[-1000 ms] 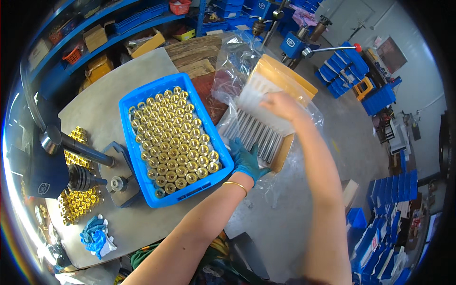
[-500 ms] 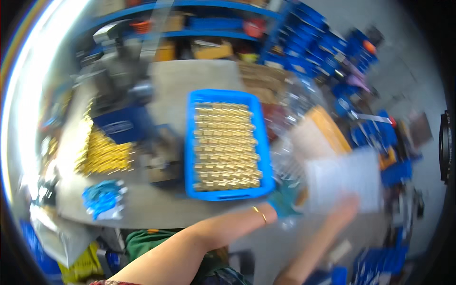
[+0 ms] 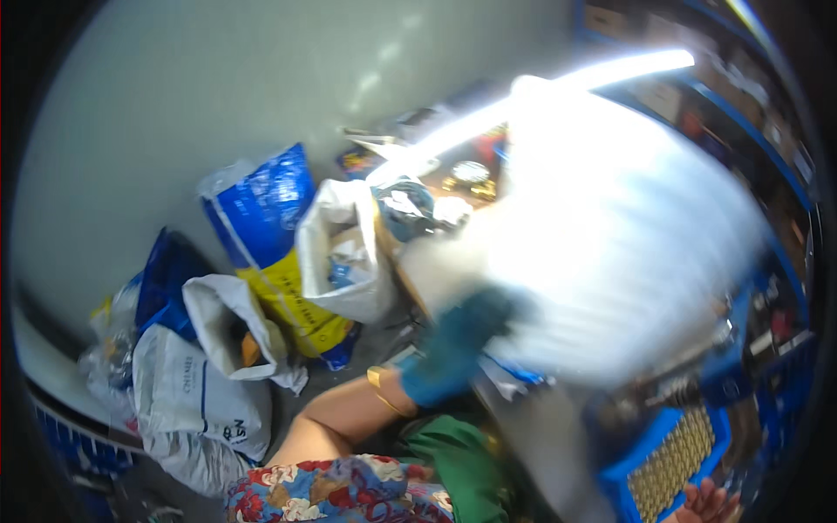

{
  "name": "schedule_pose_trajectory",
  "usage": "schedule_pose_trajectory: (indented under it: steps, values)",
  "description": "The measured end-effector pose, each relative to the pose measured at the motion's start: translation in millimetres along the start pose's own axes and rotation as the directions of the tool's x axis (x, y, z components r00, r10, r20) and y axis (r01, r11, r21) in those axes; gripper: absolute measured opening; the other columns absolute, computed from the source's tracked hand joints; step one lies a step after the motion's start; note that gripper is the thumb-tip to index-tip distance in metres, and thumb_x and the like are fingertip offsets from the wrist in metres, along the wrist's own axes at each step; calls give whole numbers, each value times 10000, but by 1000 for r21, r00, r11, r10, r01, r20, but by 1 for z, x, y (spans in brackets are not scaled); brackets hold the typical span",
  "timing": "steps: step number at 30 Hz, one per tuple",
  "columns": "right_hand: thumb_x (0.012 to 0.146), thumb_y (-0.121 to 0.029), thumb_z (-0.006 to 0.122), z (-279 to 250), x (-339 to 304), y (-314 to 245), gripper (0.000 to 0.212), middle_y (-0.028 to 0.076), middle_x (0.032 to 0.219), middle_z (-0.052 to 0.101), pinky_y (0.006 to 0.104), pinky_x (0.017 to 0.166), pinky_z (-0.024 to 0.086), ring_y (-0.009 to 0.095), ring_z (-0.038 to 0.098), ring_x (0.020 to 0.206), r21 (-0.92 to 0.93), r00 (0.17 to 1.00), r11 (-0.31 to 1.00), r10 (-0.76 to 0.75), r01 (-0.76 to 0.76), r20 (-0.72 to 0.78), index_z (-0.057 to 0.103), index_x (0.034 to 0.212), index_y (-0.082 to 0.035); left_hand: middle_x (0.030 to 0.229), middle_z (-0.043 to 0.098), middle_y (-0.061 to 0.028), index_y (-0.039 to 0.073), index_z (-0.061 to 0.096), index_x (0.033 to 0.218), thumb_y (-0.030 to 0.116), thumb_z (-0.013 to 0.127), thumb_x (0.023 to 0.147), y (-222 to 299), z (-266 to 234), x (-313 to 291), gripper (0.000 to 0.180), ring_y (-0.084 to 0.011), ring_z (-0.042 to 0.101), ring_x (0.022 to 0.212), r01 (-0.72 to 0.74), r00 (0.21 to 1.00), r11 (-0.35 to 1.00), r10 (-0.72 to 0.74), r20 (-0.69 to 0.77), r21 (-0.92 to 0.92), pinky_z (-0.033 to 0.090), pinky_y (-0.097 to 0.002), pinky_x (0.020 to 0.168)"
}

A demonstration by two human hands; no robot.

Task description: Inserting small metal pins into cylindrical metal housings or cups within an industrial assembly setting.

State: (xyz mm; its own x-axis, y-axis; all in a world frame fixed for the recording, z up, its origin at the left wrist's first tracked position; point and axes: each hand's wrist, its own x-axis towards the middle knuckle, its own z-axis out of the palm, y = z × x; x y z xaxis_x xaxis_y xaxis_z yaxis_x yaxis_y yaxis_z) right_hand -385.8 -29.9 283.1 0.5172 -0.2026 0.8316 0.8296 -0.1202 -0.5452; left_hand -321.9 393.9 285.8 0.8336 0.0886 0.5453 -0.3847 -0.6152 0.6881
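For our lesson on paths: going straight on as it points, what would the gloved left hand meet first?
The white sheet, which the left hand seems to touch at its near edge, though blur hides the exact contact.

A grey surface (image 3: 558, 429), blurred, stretches through the lower right of the frame; directly on it sit a blue tray (image 3: 617, 488) of brass pieces (image 3: 670, 466), lower right, and a crumpled blue-and-white bundle (image 3: 514, 376), lower middle.
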Motion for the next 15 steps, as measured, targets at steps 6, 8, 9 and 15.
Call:
schedule_pose_trajectory:
  steps: [6,8,9,15]
  values:
    - [943,-473,478,64,6,40,603,212,1072,629,376,683,541,321,635,909,251,981,951,154,-178,115,484,1239,53,1074,626,-162,-14,509,1242,187,566,935,-136,-293,34,371,-244,597,985,447,415,844,98,-905,296,457,-371,890]
    - [946,-434,505,69,6,42,576,207,1072,627,375,723,533,301,630,921,119,929,931,322,-346,180,478,1248,54,1140,609,-157,-60,521,1200,250,564,942,-183,-391,36,405,-220,576,1034,157,436,849,399,-807,504,431,-321,907]
    - [946,-434,505,78,8,43,576,207,1072,627,375,723,533,301,630,921,120,933,934,315,-337,173,478,1248,54,1144,613,-186,-25,524,1209,240,543,937,-205,-431,37,380,-265,590,1043,275,473,800,370,-799,533,444,-352,901]
    - [943,-409,529,116,13,39,572,211,1098,616,374,791,523,296,623,952,-110,809,840,541,-531,227,465,1269,57,1159,616,-217,7,535,1218,243,483,924,-329,-577,30,381,-335,600,1064,675,587,496,88,-805,547,454,-403,914]
